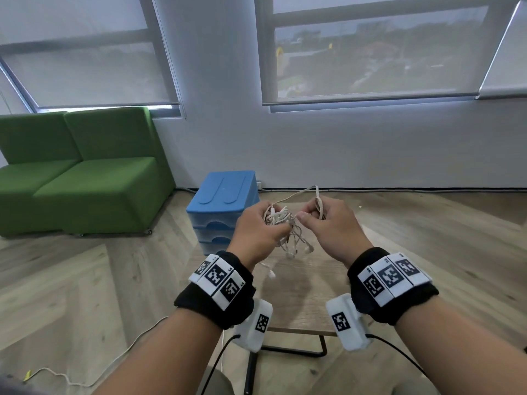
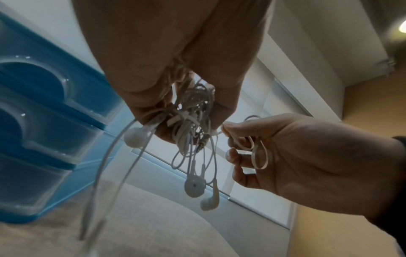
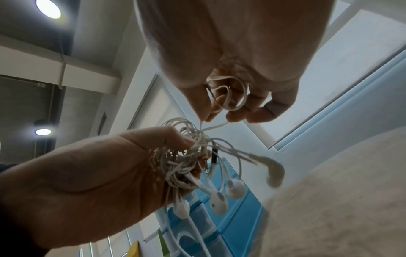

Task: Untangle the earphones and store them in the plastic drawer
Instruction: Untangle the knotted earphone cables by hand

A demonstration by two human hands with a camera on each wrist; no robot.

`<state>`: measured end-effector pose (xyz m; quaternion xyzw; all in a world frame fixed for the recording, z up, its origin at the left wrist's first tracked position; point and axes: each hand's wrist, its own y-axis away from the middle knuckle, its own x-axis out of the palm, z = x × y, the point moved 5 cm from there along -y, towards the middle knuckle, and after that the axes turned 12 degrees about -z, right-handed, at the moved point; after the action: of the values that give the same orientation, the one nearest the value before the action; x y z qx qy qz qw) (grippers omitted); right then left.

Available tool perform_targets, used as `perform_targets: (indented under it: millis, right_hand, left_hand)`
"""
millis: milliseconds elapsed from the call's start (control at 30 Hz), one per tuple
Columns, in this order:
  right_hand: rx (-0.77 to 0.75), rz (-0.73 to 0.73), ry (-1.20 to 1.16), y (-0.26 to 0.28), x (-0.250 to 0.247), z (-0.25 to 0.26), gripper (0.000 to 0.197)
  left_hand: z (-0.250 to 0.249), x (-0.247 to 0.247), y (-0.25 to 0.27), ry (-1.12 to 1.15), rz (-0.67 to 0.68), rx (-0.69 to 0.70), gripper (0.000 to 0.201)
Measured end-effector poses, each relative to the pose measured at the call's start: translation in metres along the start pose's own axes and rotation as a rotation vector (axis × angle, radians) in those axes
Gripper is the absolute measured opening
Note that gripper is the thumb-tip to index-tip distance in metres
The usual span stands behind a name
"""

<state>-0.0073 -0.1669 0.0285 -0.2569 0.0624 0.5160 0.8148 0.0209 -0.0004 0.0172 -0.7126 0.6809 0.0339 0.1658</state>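
A tangled bunch of white earphones (image 1: 281, 220) (image 2: 191, 111) (image 3: 186, 156) hangs in the air above the table. My left hand (image 1: 258, 228) (image 2: 167, 97) (image 3: 123, 167) grips the knot, with several earbuds (image 2: 194, 186) (image 3: 218, 202) dangling below it. My right hand (image 1: 325, 220) (image 2: 274, 151) (image 3: 232, 97) pinches a flat loop of cord (image 1: 318, 201) (image 2: 259, 156) (image 3: 228, 97) drawn out of the bunch, close beside the left hand. The blue plastic drawer unit (image 1: 224, 206) (image 2: 44, 121) (image 3: 222, 220) stands on the table behind my left hand, its drawers pushed in.
A small wooden table (image 1: 299, 286) on a black metal frame lies under my hands. A green sofa (image 1: 77, 172) stands at the left by the wall. A white cable (image 1: 85, 377) trails over the wooden floor at the lower left.
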Motion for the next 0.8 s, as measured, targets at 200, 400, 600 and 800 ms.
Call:
perform_targets:
  millis: [200,400,600,800]
  right_hand:
    - [0.085,0.091,-0.13,0.001,0.002,0.005,0.016]
    - [0.44,0.058,-0.435,0.007,0.002,-0.009,0.016]
    - [0.277,0.131,-0.292,0.01,0.003,0.003,0.023]
    - [0.345,0.029,-0.472,0.003,-0.01,0.012,0.018]
  left_hand:
    - [0.003,0.006,0.004,0.003,0.027,0.017,0.019]
    - [0.009,0.004,0.001,0.052,0.035,-0.094,0.01]
    - [0.011,0.007,0.005,0.152,0.013,-0.11,0.018]
    - [0.019,0.001,0.003,-0.058,0.022,-0.046,0.029]
